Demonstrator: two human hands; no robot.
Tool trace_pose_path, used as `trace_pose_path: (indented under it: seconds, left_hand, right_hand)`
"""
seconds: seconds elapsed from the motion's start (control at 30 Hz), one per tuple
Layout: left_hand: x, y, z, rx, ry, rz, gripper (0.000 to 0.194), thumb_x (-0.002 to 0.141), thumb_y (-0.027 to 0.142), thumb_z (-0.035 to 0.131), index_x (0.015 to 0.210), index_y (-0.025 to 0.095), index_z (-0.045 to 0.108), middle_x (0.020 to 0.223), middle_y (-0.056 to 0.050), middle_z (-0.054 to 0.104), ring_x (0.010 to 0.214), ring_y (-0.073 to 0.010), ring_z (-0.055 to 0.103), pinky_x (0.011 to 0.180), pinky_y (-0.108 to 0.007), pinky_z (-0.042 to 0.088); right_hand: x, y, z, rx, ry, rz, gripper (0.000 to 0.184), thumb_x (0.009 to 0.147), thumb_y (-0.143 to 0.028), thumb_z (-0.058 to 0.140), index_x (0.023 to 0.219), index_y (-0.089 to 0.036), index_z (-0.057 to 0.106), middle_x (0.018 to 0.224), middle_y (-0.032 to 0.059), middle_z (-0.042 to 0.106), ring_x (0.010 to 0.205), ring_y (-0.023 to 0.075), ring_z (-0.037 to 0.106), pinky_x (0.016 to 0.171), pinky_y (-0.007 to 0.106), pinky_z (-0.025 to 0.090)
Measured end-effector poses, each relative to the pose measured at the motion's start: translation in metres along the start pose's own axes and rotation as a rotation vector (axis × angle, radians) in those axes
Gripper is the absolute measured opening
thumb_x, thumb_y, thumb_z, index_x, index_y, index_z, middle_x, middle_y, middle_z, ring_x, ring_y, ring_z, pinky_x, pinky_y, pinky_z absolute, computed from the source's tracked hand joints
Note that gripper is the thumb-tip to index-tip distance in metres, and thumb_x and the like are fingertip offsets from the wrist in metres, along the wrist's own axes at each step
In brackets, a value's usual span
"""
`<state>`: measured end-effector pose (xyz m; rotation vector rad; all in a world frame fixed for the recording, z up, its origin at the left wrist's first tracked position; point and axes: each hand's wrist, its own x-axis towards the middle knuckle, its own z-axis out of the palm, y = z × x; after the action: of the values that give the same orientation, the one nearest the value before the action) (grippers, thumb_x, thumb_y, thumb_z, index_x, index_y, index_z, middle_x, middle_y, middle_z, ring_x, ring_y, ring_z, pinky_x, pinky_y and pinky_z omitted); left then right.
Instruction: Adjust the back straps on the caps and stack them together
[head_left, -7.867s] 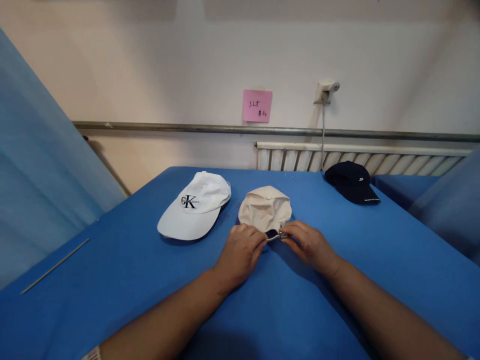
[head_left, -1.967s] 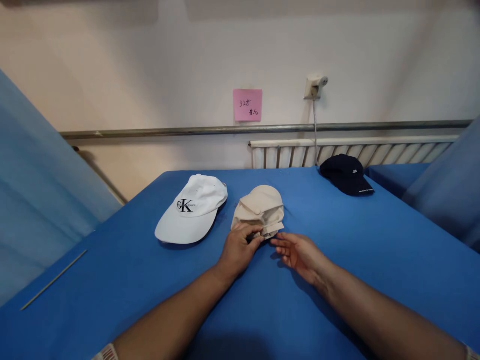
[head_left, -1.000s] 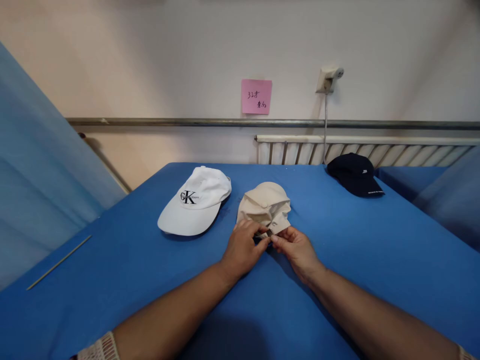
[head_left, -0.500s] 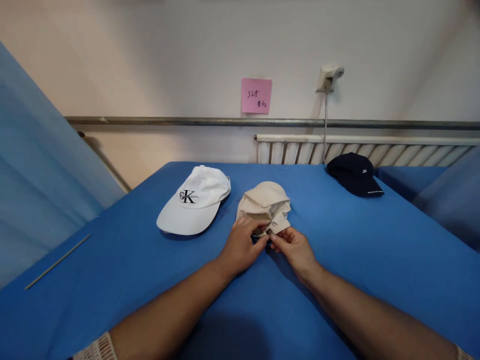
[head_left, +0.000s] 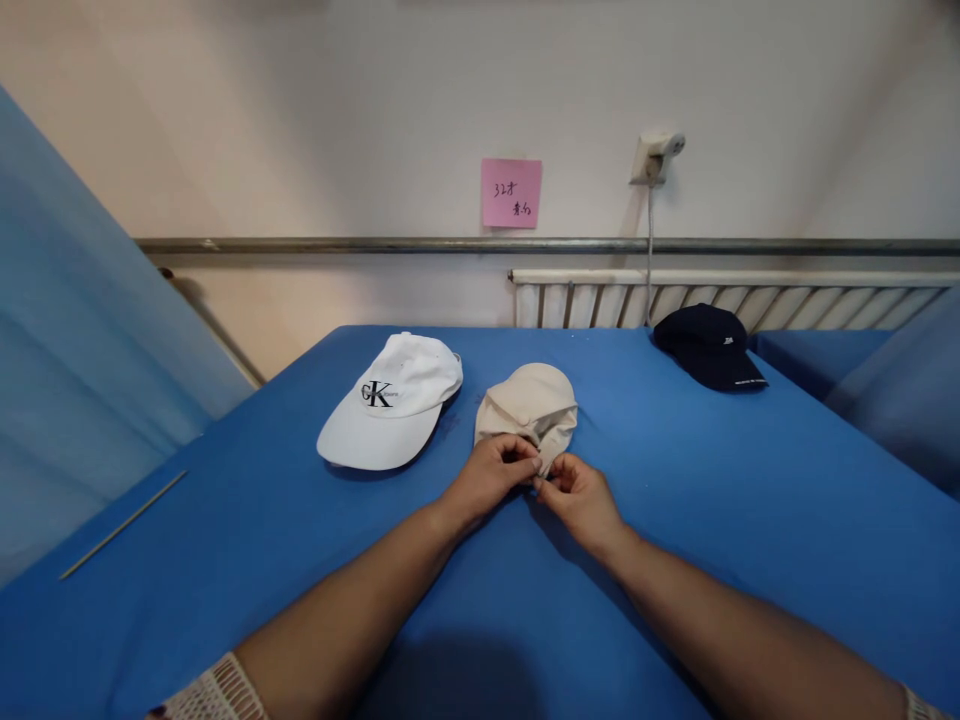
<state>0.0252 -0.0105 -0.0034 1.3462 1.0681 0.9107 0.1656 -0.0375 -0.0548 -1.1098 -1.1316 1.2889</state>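
A beige baseball cap [head_left: 529, 395] lies on the blue-covered table, its crown away from me and its back edge toward me. My left hand [head_left: 495, 472] pinches the near edge of this cap, thumb against fingers. Close beside it, my right hand [head_left: 581, 498] is also closed in a pinch at the same edge, right of the left hand. The fingertips of both hands nearly meet. What exactly they grip, perhaps the strap end, is largely covered by the fingers.
On the left lies a white cap [head_left: 409, 375] with black letters. A dark navy cap [head_left: 705, 345] sits at the far right edge of the blue table cover [head_left: 712, 470]. A thin stick [head_left: 124, 525] lies at left. Behind are a radiator [head_left: 600, 300] and a blue curtain [head_left: 67, 330].
My left hand has shifted slightly up and its fingers have curled into a tighter pinch. The beige cap's near edge has folded differently, hiding the small mark on it.
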Motion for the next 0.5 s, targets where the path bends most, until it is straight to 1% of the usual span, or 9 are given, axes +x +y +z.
trace_pose_path:
  seconds: [0.1, 0.23, 0.4, 0.5]
  left_hand:
    - [-0.0016, 0.0005, -0.0012, -0.091, 0.021, -0.077, 0.020, 0.064, 0.029, 0.075, 0.068, 0.012, 0.065, 0.064, 0.000, 0.060, 0.056, -0.0090, 0.052, 0.056, -0.022, 0.042]
    - [-0.0021, -0.0016, -0.0017, -0.148, 0.048, -0.123, 0.021, 0.062, 0.029, 0.077, 0.068, 0.012, 0.066, 0.063, -0.001, 0.060, 0.055, -0.0083, 0.051, 0.054, -0.022, 0.040]
    - [-0.0045, -0.0016, 0.0038, -0.173, 0.113, -0.118, 0.022, 0.060, 0.029, 0.078, 0.067, 0.012, 0.066, 0.062, 0.000, 0.060, 0.054, -0.0079, 0.050, 0.053, -0.021, 0.040]
    - [-0.0061, -0.0015, 0.0080, -0.179, 0.142, -0.105, 0.022, 0.060, 0.029, 0.078, 0.067, 0.012, 0.066, 0.064, -0.001, 0.061, 0.056, -0.0088, 0.051, 0.055, -0.022, 0.041]
  right_hand:
    - [-0.0015, -0.0030, 0.0006, 0.029, -0.013, 0.004, 0.024, 0.066, -0.035, 0.075, 0.076, -0.019, 0.060, 0.060, -0.0017, 0.059, 0.053, 0.0111, 0.049, 0.049, 0.023, 0.035]
    - [-0.0026, -0.0041, 0.0010, 0.034, -0.009, -0.006, 0.025, 0.066, -0.036, 0.075, 0.076, -0.019, 0.059, 0.060, -0.0014, 0.058, 0.054, 0.0113, 0.048, 0.049, 0.023, 0.034]
    - [-0.0025, -0.0028, 0.0006, -0.003, -0.009, -0.013, 0.024, 0.069, -0.035, 0.074, 0.076, -0.018, 0.059, 0.060, -0.0027, 0.056, 0.052, 0.0098, 0.044, 0.049, 0.023, 0.033]
    - [-0.0016, -0.0017, 0.0006, 0.009, 0.011, -0.014, 0.026, 0.067, -0.035, 0.076, 0.071, -0.019, 0.057, 0.058, -0.0039, 0.053, 0.051, 0.0089, 0.041, 0.049, 0.023, 0.032]
